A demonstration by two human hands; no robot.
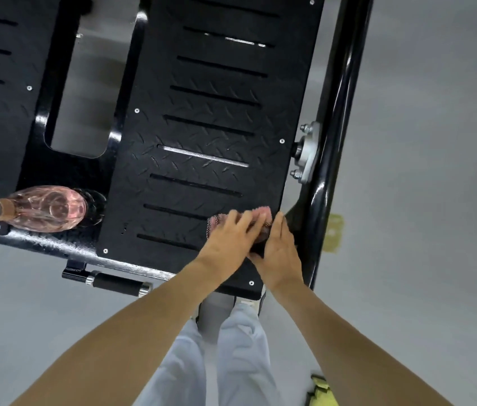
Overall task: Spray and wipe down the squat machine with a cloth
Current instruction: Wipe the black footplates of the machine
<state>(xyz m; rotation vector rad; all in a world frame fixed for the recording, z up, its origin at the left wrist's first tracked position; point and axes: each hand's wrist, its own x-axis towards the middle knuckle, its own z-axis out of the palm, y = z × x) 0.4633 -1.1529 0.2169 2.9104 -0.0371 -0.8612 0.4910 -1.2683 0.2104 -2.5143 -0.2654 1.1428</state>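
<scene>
The squat machine's black slotted footplate [208, 133] fills the upper middle of the head view. A pink cloth [262, 213] lies on its near right corner, mostly hidden under my hands. My left hand [228, 235] lies flat on the cloth with straight fingers. My right hand [279, 250] presses beside it, fingers straight, at the plate's right edge. A pink clear spray bottle [48, 209] lies on its side on the plate at the left, apart from both hands.
A glossy black frame tube [336, 118] with a silver bolted bracket [307, 153] runs along the plate's right side. A second footplate [0, 92] lies at left. A short black handle [117, 284] sticks out at the near edge. My legs in pale trousers [225, 358] stand on grey floor.
</scene>
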